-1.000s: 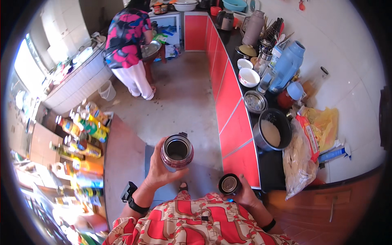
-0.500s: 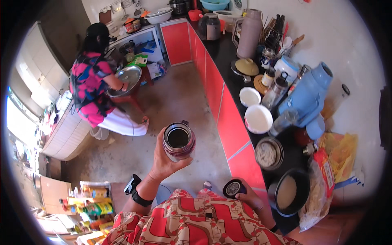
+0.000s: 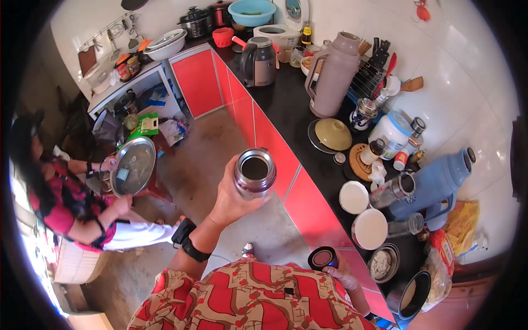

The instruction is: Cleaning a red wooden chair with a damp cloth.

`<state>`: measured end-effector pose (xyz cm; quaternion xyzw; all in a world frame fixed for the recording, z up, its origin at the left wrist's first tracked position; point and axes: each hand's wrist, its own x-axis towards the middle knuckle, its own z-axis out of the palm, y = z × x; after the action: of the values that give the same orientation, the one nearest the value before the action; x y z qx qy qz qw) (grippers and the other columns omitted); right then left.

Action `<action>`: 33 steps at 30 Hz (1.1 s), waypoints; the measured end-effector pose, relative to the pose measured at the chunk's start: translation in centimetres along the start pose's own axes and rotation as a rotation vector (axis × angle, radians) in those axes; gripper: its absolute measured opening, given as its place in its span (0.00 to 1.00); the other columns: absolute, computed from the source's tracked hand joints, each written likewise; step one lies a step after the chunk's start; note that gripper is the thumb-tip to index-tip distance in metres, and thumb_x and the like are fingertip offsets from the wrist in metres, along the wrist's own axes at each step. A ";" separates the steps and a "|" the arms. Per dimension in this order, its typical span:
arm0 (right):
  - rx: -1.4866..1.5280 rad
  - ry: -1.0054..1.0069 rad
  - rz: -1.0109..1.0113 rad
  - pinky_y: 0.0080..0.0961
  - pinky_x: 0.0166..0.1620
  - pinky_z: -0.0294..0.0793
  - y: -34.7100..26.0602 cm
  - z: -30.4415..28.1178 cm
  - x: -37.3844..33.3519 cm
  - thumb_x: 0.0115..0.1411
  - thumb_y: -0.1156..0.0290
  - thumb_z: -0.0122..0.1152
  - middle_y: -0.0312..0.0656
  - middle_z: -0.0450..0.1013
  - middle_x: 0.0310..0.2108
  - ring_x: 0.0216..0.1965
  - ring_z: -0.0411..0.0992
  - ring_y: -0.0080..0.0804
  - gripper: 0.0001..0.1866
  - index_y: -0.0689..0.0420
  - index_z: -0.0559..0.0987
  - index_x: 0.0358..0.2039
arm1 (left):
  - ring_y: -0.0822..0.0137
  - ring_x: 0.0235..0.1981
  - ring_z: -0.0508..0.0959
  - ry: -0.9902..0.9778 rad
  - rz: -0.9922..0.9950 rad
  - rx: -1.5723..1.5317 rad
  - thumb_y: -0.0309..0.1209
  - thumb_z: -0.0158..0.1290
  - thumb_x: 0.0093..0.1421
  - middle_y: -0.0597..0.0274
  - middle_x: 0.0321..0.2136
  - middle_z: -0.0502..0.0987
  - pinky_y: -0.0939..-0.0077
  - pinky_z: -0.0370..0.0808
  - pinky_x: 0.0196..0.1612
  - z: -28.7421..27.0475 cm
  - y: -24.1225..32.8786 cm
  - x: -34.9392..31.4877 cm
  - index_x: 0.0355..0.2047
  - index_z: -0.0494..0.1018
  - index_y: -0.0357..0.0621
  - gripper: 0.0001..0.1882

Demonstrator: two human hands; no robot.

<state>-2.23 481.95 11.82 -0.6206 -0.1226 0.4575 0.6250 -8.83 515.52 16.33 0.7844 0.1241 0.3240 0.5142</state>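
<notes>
My left hand (image 3: 226,199) is wrapped round a steel vacuum flask (image 3: 256,187), held upright before me over the floor. The flask's mouth is uncovered and its inside looks dark. Low by my right side, my right hand (image 3: 344,278) grips a dark round flask lid (image 3: 323,258), its underside turned up. The lid is well apart from the flask. To the right, on the black counter (image 3: 280,102), a mauve thermos jug (image 3: 334,77) stands upright, and a blue thermos jug (image 3: 434,179) is closer to me.
White bowls (image 3: 369,228), a glass jar (image 3: 406,224) and a dark pot (image 3: 408,294) line the counter's near part. A black kettle (image 3: 258,63) stands farther back. At left, a co-worker (image 3: 66,203) handles a metal basin (image 3: 133,165) on a red stool.
The view has swung toward the counter, so the co-worker appears farther left and the far corner shows more. Both hands keep their hold on the flask and the lid.
</notes>
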 end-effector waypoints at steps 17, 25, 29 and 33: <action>0.099 0.080 -0.113 0.25 0.58 0.60 -8.2 3.8 22.8 0.41 0.76 0.72 0.38 0.64 0.50 0.53 0.63 0.27 0.42 0.58 0.60 0.56 | 0.60 0.51 0.72 -0.067 0.103 -0.021 0.35 0.69 0.36 0.51 0.48 0.70 0.68 0.67 0.53 1.8 -12.8 27.2 0.56 0.53 0.38 0.49; -0.162 0.160 -0.225 0.25 0.57 0.63 -10.2 3.8 29.6 0.40 0.81 0.70 0.39 0.61 0.51 0.54 0.63 0.26 0.44 0.58 0.56 0.57 | 0.56 0.50 0.71 -0.170 0.154 0.059 0.35 0.69 0.35 0.48 0.48 0.69 0.66 0.68 0.53 3.7 -16.0 34.0 0.56 0.52 0.38 0.50; -0.419 0.341 -0.288 0.23 0.55 0.64 -11.7 5.8 32.4 0.41 0.78 0.71 0.40 0.62 0.49 0.52 0.63 0.26 0.42 0.58 0.57 0.55 | 0.55 0.50 0.72 -0.221 0.168 -0.035 0.34 0.69 0.35 0.48 0.48 0.69 0.66 0.69 0.52 4.7 -18.1 36.3 0.56 0.53 0.39 0.50; -0.587 0.501 -0.367 0.30 0.54 0.64 -13.2 8.0 35.0 0.37 0.67 0.74 0.48 0.64 0.47 0.51 0.65 0.39 0.40 0.59 0.64 0.51 | 0.57 0.49 0.73 -0.270 0.177 -0.042 0.34 0.69 0.36 0.49 0.47 0.70 0.67 0.69 0.52 5.3 -18.6 38.2 0.55 0.54 0.39 0.48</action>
<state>16.86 515.08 10.68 -0.8320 -0.2004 0.1194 0.5033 26.14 540.07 12.98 0.8179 -0.0226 0.2622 0.5117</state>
